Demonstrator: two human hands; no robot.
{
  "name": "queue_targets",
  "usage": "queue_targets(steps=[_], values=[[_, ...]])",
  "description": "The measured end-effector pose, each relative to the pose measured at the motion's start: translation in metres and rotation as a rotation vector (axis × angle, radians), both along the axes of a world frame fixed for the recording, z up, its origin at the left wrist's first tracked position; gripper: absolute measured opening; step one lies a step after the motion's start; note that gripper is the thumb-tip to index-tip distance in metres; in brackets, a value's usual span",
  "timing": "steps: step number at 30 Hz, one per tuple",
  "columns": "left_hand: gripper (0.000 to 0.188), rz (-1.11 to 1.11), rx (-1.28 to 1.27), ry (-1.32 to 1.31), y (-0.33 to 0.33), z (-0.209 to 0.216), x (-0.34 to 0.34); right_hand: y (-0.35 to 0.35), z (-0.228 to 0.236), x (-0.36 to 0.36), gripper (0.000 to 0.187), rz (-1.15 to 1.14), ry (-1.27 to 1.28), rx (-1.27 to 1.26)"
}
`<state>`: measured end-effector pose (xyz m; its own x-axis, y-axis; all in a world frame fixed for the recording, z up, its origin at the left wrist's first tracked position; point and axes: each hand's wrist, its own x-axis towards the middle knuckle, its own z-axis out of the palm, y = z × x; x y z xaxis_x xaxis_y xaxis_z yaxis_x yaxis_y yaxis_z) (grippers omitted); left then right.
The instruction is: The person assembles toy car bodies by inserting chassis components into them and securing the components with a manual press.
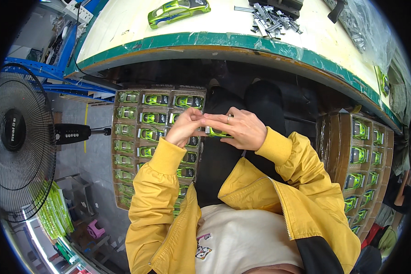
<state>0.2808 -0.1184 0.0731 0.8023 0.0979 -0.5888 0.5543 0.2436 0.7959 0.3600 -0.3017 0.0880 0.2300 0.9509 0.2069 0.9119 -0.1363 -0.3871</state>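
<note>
1 green toy car (217,133), mostly hidden, is over the lap in the R hand (245,130), which is curled round it; it's just R of the L hand (186,125), R nearer, long axis looks approx L-R. L fingers are bunched tight, can't tell if gripping. Qty: 2 hands, 1 car held, L tray (161,90) w/ 3 cols vis, R tray (337,150) w/ 2, 1 metal parts pile (273,20), 1 fan (16,132).
</note>
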Motion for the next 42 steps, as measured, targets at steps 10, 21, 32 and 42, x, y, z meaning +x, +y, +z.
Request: queue_targets(steps=[10, 21, 32, 42], values=[[0.017, 0.057, 0.283, -0.199, -0.01, -0.014, -0.023, 0.005, -0.002, -0.011, 0.069, -0.07, -0.005, 0.037], [0.01, 0.046, -0.03, -0.02, -0.006, -0.005, -0.029, 0.003, -0.01, -0.014, 0.056, -0.102, -0.077, 0.075], [0.01, -0.01, 0.116, 0.003, -0.003, -0.001, -0.019, 0.007, -0.011, -0.013, 0.053, -0.096, -0.099, 0.072], [0.027, 0.108, -0.024, -0.428, -0.031, 0.088, -0.009, -0.024, 0.043, 0.001, 0.05, -0.226, 0.366, 0.431]])
